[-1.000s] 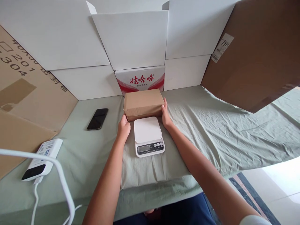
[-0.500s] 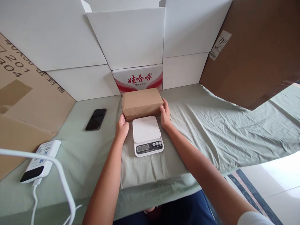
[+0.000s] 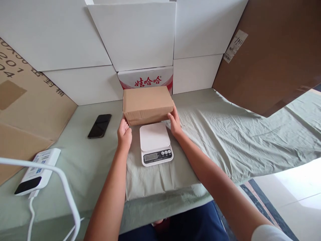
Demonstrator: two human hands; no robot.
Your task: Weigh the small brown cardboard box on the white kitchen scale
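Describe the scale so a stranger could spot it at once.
On the green sheet, find the brown box held between both hands. The scale lies just in front of it: the only white slab with a small display and round buttons along its near edge.

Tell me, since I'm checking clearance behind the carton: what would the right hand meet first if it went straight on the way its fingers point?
The right hand already touches the brown carton; past its corner, probably the red-printed box, though depth is unclear.
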